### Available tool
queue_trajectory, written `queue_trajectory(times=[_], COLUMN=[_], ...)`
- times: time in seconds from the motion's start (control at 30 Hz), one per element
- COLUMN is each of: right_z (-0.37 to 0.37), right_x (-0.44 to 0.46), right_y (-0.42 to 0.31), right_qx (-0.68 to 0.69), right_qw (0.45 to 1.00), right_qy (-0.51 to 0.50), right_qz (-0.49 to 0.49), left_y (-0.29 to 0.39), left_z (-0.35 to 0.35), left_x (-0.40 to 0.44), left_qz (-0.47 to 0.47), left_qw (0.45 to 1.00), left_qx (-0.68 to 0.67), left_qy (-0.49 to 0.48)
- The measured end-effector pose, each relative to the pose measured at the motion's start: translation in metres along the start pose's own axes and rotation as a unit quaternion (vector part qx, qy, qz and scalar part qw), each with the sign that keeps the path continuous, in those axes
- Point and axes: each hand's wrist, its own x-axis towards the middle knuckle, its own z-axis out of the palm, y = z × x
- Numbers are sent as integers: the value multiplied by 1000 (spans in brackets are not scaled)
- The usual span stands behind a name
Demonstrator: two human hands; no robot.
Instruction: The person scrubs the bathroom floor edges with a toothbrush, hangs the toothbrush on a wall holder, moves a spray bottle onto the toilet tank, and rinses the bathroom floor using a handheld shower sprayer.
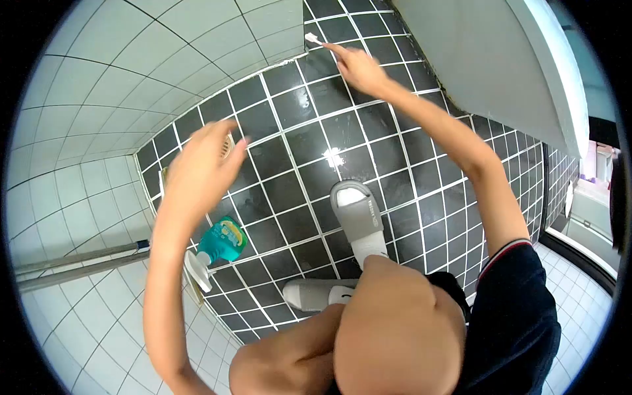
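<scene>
My right hand (359, 67) is closed on the handle of a small white-headed brush (313, 39), whose head is at the corner where the white tiled wall meets the dark floor. Over the left part of the floor hangs my left hand (209, 158), its fingers apart and nothing in it. Behind its fingers a round floor drain (226, 146) partly shows. Below that hand, a teal spray bottle (224, 239) with a white trigger head lies on the floor tiles.
Dark floor tiles (329, 141) with white grout look wet. Grey slippers (356, 214) are on my feet. Metal bars (85, 260) run along the left wall. A grey-white panel (484, 59) stands at upper right, and a dark door frame (579, 263) at right.
</scene>
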Motion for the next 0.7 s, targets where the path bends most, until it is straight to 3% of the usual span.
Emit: queue_trajectory(times=[0.03, 0.1, 0.17, 0.23, 0.27, 0.3, 0.37, 0.4, 0.43, 0.5, 0.53, 0.57, 0.63, 0.7], right_z=[-2, 34, 24, 44, 59, 48, 22, 5, 6, -14, -41, -69, -92, -88], right_x=[-10, -34, -62, -84, -92, -96, -100, -102, -110, -137, -153, -172, -218, -267], right_y=[-26, -42, -82, -95, -93, -93, -93, -94, -83, -72, -80, -90, -95, -92], right_qx=[167, 325, 541, 548, 523, 555, 574, 589, 574, 390, 367, 342, 333, 255], right_qw=[974, 904, 744, 769, 789, 772, 755, 730, 754, 888, 900, 912, 921, 951], right_qy=[-36, -4, -48, -35, 1, -15, -45, -62, -61, -69, -77, -81, -66, -36], right_qz=[147, 278, 389, 328, 323, 308, 315, 342, 314, 235, 222, 210, 191, 171], left_y=[-3, -7, 14, 32, 46, 54, 56, 61, 64, 45, 27, 5, -40, -75], left_z=[21, 70, 118, 172, 191, 205, 221, 226, 227, 219, 212, 200, 189, 170], left_x=[26, 82, 107, 119, 119, 118, 121, 122, 127, 139, 146, 158, 182, 197], left_qz=[-15, -87, -184, -153, -181, -184, -172, -167, -164, -124, -91, -46, -74, -2], left_qw=[998, 965, 895, 842, 850, 825, 730, 719, 751, 864, 950, 990, 991, 992], left_qx=[-50, -213, -365, -490, -491, -533, -661, -675, -638, -485, -287, -77, 22, 83], left_qy=[-25, -127, -176, -167, -51, 23, -11, 5, 41, 55, 84, 108, 110, 91])
